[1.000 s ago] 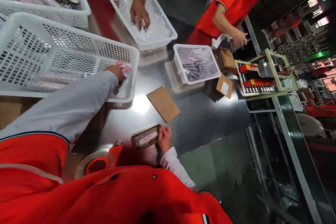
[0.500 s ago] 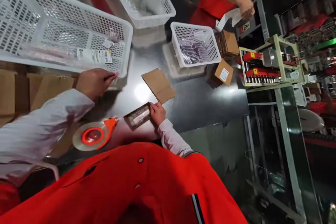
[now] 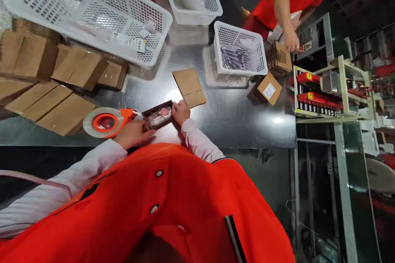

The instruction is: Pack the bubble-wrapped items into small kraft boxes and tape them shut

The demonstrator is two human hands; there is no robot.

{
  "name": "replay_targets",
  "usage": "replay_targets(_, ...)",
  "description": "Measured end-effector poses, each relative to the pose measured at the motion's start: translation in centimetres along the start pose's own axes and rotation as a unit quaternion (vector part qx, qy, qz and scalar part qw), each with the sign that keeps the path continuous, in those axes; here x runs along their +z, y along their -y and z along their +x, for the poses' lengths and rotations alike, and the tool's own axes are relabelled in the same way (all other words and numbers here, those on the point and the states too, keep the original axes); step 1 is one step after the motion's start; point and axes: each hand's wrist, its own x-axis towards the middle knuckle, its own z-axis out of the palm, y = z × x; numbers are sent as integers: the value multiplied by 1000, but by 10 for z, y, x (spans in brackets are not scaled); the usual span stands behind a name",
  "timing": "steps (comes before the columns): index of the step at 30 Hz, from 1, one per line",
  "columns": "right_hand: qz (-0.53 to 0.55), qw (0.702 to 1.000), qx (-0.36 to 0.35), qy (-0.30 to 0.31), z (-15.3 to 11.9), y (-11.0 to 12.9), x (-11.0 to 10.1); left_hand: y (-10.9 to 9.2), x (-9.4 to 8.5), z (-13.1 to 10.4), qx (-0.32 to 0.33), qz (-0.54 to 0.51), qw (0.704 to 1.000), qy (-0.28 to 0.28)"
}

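Observation:
A small open cardboard box lies on the metal table in front of me. Inside it are a bubble-wrapped item and a small pink round piece on top. My right hand grips the box's right end, thumb over the rim. At the box's near left corner, my left hand has its fingers curled against the box; its fingertips are partly hidden. Just left of that hand sits an orange tape dispenser with a roll of clear tape. Beyond the box lies a flat piece of cardboard.
White baskets stand along the far side, holding plastic-wrapped goods. Folded cardboard boxes are piled at left. A labelled carton sits at right, near a roller conveyor. A co-worker's hand is over stacked cardboard.
My left hand has come from the large basket's rim, where it held a small pink thing, down to the box. A pink round piece now shows inside the box. My right hand keeps its grip.

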Motion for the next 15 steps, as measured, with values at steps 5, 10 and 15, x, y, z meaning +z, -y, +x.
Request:
replay_targets(5, 15, 989, -132, 65, 12, -3, -9, -36, 24, 20, 28, -21, 999, -8)
replay_targets(10, 56, 978, -152, 132, 29, -5, -13, -47, 33, 43, 3, -32, 999, 11)
replay_targets(15, 65, 985, -104, 124, 41, 3, -13, -45, 30, 55, -49, -31, 998, -3)
